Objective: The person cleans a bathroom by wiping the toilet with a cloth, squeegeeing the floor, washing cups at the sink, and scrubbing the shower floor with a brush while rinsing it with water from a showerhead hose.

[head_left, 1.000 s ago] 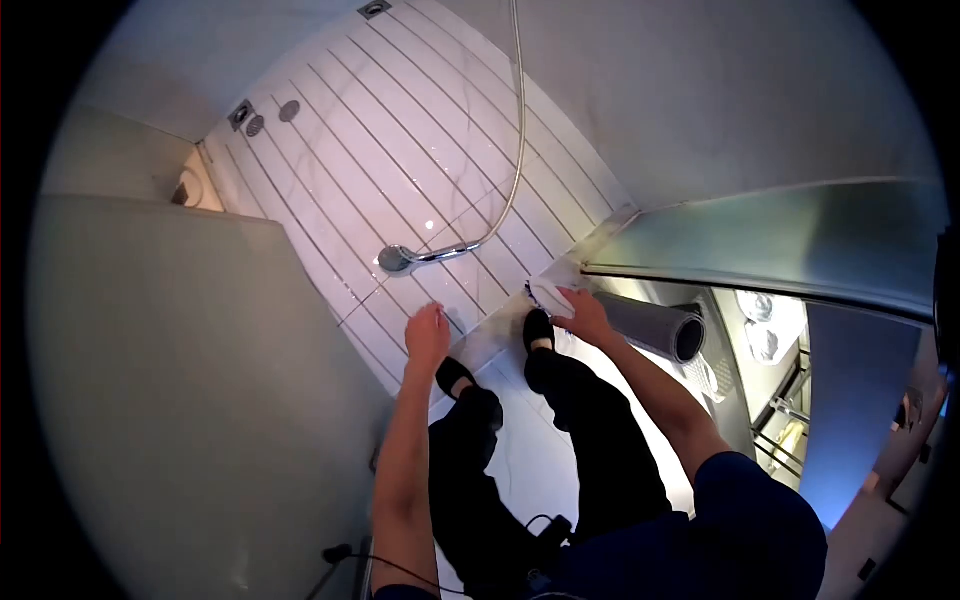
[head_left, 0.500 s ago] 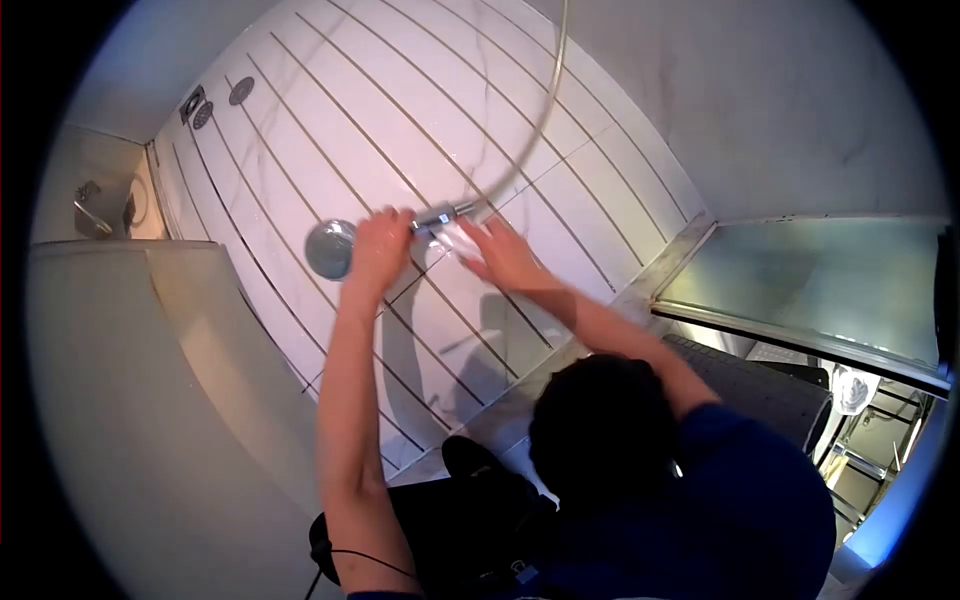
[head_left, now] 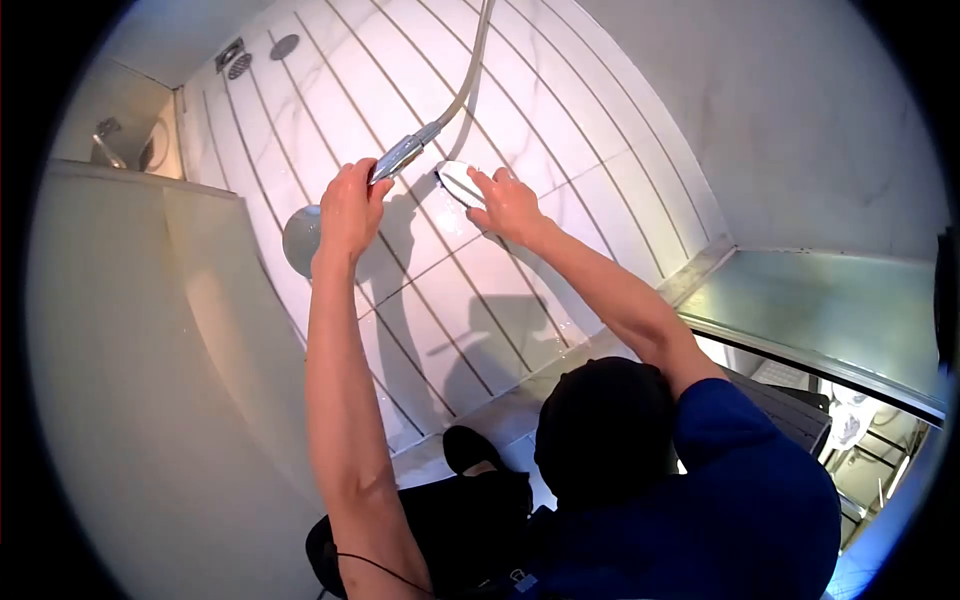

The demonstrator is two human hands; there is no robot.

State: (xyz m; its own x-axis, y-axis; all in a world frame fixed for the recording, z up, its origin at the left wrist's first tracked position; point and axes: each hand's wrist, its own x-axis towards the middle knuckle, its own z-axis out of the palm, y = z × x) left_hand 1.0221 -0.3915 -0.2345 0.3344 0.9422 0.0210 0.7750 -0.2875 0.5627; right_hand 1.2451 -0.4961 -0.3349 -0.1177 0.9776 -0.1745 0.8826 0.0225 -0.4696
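Observation:
My left hand (head_left: 347,212) is closed round the handle of a chrome hand shower (head_left: 402,154). Its round head (head_left: 301,241) hangs at the left, partly covered by the hand, and a pale flexible hose (head_left: 473,75) runs up from the other end. To the right of it, my right hand (head_left: 508,208) grips a white scrubbing brush (head_left: 459,184) down on the wet floor tiles (head_left: 430,262). The brush's bristles are mostly hidden beneath its body.
Dark grooves run across the white shower floor. Round metal drain covers (head_left: 285,47) lie at the far left. A pale curved wall (head_left: 130,370) bounds the left. At the right stand a grey wall (head_left: 780,130), a raised sill (head_left: 700,272) and a frosted glass panel (head_left: 830,300).
My hands have moved apart, the hand shower shifting left and away from the brush. The brush now shows clearly under my right hand. The whole view has shifted slightly.

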